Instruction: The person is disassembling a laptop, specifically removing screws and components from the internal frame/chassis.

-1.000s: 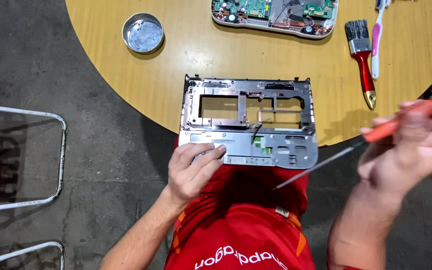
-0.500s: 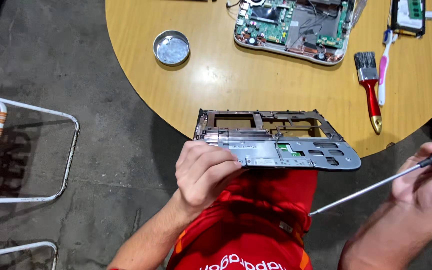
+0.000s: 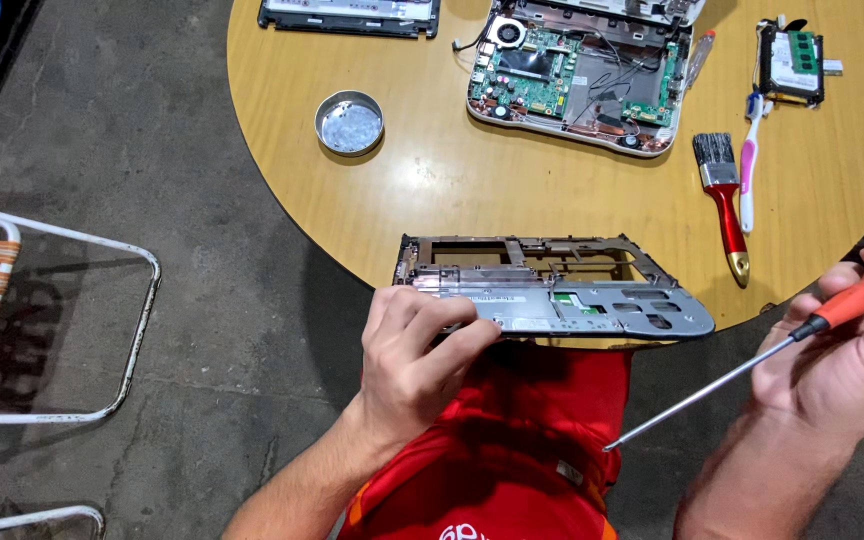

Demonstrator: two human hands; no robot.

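Left hand (image 3: 414, 352) grips grey perforated laptop frame (image 3: 552, 290); right hand (image 3: 847, 352) holds orange-handled screwdriver (image 3: 752, 362)

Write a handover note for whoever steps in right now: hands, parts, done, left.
Left hand: grips the near edge of the grey laptop frame, which overhangs the round table.
Right hand: holds an orange-handled screwdriver, tip off the frame, over the lap.
Done: frame is off; open laptop base lies at the far side.
Left: unclear; no loose screws visible, tin dish looks empty.

A makeshift repair workshop: bare concrete floor (image 3: 202, 300), round wooden table (image 3: 452, 190) strewn with an opened laptop base (image 3: 577, 75), paintbrush (image 3: 722, 195).
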